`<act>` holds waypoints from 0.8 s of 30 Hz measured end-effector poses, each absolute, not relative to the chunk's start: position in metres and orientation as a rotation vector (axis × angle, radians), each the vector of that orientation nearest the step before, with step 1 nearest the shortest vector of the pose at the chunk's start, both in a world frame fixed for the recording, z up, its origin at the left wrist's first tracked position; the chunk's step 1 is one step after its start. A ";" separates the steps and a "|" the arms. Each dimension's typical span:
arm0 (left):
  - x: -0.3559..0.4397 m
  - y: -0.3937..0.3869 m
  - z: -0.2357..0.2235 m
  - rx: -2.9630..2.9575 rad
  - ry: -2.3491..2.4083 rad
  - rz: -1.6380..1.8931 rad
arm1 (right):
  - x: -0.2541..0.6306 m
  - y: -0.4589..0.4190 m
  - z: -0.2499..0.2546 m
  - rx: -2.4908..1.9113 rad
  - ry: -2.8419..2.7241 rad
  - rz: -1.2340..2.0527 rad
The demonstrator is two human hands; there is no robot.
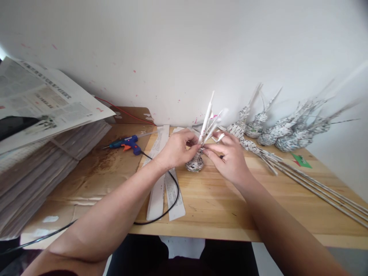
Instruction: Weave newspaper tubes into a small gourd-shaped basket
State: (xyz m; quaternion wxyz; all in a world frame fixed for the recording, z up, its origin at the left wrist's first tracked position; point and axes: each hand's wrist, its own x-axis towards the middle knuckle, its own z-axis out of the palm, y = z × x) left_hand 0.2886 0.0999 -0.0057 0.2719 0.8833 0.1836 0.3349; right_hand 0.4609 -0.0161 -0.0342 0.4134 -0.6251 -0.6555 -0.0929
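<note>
A small woven piece of rolled newspaper (194, 164) stands on the wooden table (207, 207), with several white paper tubes (207, 115) sticking up from it. My left hand (176, 148) is closed around its upper part from the left. My right hand (228, 155) pinches the tubes from the right, fingers pressed together. Both hands meet just above the woven base.
Several finished woven newspaper pieces (283, 132) lie at the back right by the wall, with long paper rods (313, 184) beside them. A blue glue gun (126, 143) and its black cable (161, 218) lie left. A tall newspaper stack (37, 153) fills the left. Paper strips (161, 180) lie flat.
</note>
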 end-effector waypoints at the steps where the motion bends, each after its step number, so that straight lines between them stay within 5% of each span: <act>1: 0.288 0.100 -0.005 2.379 0.469 0.896 | 0.461 -0.015 -0.035 -1.545 -1.615 -0.146; 11: 0.292 0.111 -0.014 2.040 0.404 0.818 | 0.463 -0.009 -0.042 -1.472 -1.350 0.377; 24: 0.298 0.116 -0.022 1.731 0.456 0.683 | 0.459 -0.009 -0.042 -1.406 -1.362 0.450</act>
